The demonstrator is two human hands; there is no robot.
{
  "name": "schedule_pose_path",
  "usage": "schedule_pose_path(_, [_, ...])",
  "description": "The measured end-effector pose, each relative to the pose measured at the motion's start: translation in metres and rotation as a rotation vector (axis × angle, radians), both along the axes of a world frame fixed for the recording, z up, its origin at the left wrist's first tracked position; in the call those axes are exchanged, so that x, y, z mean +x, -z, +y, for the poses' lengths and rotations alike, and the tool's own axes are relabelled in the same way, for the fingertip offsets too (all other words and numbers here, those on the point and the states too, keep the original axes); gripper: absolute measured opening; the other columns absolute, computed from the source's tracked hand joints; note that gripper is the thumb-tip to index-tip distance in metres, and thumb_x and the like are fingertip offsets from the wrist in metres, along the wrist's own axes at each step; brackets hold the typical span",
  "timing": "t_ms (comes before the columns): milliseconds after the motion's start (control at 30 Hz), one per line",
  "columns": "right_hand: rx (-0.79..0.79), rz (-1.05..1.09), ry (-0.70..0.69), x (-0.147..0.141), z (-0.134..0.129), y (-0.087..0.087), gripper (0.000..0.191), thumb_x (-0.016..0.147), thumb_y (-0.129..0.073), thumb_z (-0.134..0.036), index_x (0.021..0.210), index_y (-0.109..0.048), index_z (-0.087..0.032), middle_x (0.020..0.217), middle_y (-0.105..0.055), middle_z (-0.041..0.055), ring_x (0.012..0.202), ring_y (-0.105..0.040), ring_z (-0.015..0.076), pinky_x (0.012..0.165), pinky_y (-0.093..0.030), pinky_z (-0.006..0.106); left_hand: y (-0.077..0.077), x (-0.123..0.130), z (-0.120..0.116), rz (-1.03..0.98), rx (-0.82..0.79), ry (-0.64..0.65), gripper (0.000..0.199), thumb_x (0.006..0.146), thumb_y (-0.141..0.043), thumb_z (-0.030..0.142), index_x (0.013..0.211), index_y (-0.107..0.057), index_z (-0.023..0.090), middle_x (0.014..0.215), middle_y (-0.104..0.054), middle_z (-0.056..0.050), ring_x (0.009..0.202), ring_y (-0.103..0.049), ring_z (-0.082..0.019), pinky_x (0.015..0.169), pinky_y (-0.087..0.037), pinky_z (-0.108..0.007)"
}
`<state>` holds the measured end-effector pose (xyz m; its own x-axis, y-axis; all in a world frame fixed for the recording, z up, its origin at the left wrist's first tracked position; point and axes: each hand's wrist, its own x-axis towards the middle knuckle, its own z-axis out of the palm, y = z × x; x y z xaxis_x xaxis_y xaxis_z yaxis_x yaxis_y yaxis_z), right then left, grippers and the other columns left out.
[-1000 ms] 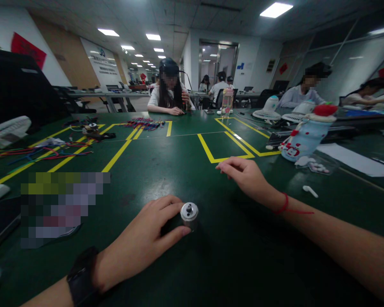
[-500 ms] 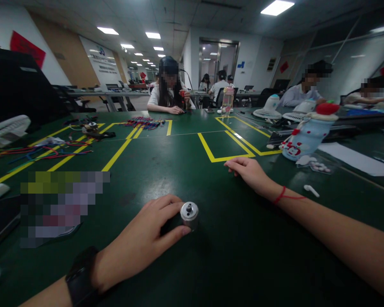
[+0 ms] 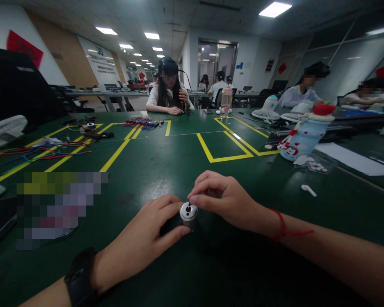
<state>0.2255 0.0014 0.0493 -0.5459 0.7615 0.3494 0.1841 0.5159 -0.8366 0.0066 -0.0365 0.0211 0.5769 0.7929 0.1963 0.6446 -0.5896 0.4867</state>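
The cylinder (image 3: 188,221) stands upright on the green table (image 3: 166,157), holed face up, its side held between thumb and fingers of the left hand (image 3: 147,232) from 8 o'clock, apparently to steady it and leave the top accessible. The right hand (image 3: 228,198) lies at 2 o'clock, forearm slanting in from 4, fingers curled, thumb and index tips close together at the far rim; cannot tell whether they pinch anything. Further out, well apart: earbud (image 3: 309,190) at 3, bottle (image 3: 310,131) at 2, wires (image 3: 142,123) at 11.
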Motion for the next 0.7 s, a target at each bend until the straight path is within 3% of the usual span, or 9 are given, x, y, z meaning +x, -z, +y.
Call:
schedule_pose_path(67, [-0.04,0.025,0.003,0.007,0.0,-0.005,0.02,0.083,-0.065,-0.036,0.089,-0.07,-0.019,0.092,-0.06,0.0025,0.08,-0.056,0.0123,0.069,-0.045,0.025,-0.008,-0.001,-0.005,0.004,-0.019,0.003,0.019,0.093,-0.056,0.034,0.11,-0.058,0.026,0.114,-0.058,-0.004,0.102,-0.055,-0.024,0.09,-0.045,-0.039])
schedule_pose_path(167, [-0.05,-0.089,-0.1,0.02,0.003,-0.008,0.018,0.083,-0.065,-0.034,0.089,-0.07,-0.018,0.092,-0.06,0.0024,0.083,-0.057,0.0124,0.075,-0.045,0.027,-0.016,-0.002,-0.008,0.008,-0.042,0.007,0.017,0.093,-0.056,0.033,0.108,-0.059,0.026,0.111,-0.058,-0.003,0.1,-0.055,-0.023,0.087,-0.045,-0.038])
schedule_pose_path(333, [0.081,-0.37,-0.247,0.029,0.016,0.007,0.017,0.082,-0.067,-0.034,0.091,-0.073,-0.021,0.097,-0.059,0.0028,0.092,-0.055,0.0143,0.085,-0.042,0.03,-0.01,-0.003,0.002,0.02,-0.054,0.007,0.016,0.094,-0.055,0.033,0.108,-0.058,0.026,0.112,-0.057,-0.003,0.101,-0.054,-0.023,0.087,-0.044,-0.037])
schedule_pose_path(500, [0.181,-0.47,-0.249,0.026,0.02,0.017,0.016,0.082,-0.067,-0.035,0.092,-0.074,-0.024,0.098,-0.059,0.0025,0.095,-0.052,0.0158,0.086,-0.038,0.032,-0.002,-0.005,0.007,0.029,-0.077,0.003,0.015,0.094,-0.055,0.034,0.107,-0.056,0.026,0.113,-0.055,-0.002,0.103,-0.052,-0.022,0.089,-0.042,-0.037])
schedule_pose_path(700, [0.189,-0.466,-0.253,0.029,0.006,0.006,0.016,0.083,-0.066,-0.033,0.092,-0.074,-0.022,0.099,-0.059,0.0031,0.095,-0.053,0.0153,0.087,-0.038,0.032,-0.013,-0.003,-0.007,0.022,-0.069,-0.001,0.017,0.094,-0.055,0.035,0.109,-0.055,0.028,0.115,-0.055,-0.001,0.104,-0.052,-0.022,0.09,-0.041,-0.037])
